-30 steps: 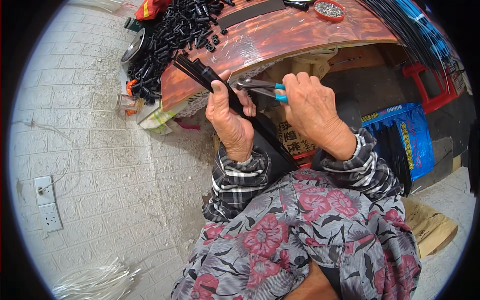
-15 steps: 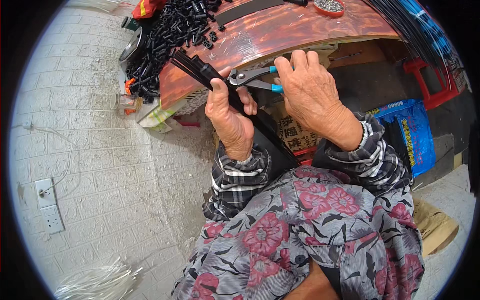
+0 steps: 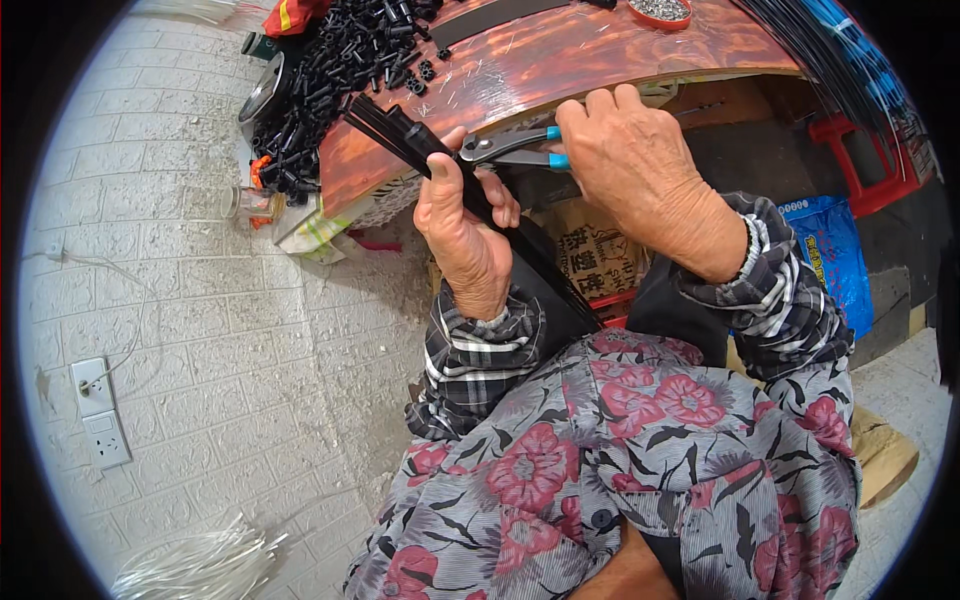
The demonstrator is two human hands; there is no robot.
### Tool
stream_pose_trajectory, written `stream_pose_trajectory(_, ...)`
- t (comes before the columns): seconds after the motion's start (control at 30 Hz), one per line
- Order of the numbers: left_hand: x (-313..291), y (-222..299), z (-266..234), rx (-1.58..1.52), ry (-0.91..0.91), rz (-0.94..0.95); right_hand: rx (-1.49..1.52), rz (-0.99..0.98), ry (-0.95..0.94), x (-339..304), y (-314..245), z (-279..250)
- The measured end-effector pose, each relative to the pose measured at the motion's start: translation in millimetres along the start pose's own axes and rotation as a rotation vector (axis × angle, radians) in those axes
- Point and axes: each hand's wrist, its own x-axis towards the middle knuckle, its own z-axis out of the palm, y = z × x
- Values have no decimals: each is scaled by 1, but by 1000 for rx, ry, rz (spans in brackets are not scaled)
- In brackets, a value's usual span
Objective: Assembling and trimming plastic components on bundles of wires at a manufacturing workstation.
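Observation:
My left hand (image 3: 465, 240) is wrapped round a bundle of thin black rods (image 3: 545, 268). The bundle slants from my lap up past my thumb, and its far ends fan out over the table edge. A thicker black cylindrical fitting (image 3: 421, 138) sits among the rods just above the thumb. My right hand (image 3: 635, 180) grips a pair of pliers (image 3: 515, 150) with blue handles, its fingers curled round them. The metal jaws are beside the bundle, close to my left fingertips. Whether they bite on anything I cannot make out.
Across the far side stands a reddish wooden table (image 3: 540, 75). On it lie a heap of black plastic fittings (image 3: 340, 85) and a red dish of small bits (image 3: 660, 12). Right are a red stool (image 3: 850, 165), blue bag (image 3: 830, 255) and long black rods (image 3: 800, 50); left, a white brick-patterned wall (image 3: 200, 330).
My right forearm has swung to the right. The plier handles have come closer together and tilted slightly. My left hand and the bundle have barely shifted.

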Motion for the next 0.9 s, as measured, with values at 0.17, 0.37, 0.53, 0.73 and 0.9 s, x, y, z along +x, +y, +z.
stream_pose_trajectory(0.17, 4, -4, 7, 37, 44, 14, 46, 125, -36, -2, -4, 7)
stream_pose_trajectory(0.37, 15, -6, 17, 55, 215, 69, 178, 318, 37, -11, -27, 35)
stream_pose_trajectory(0.53, 26, -13, 11, 69, 280, 107, 184, 374, 65, -9, -43, 49)
stream_pose_trajectory(0.73, 22, -11, -3, -5, 99, -3, 330, 347, 65, -14, -35, 46)
stream_pose_trajectory(0.9, 18, -4, -17, -66, 15, -75, 334, 265, 22, -13, -26, 34)
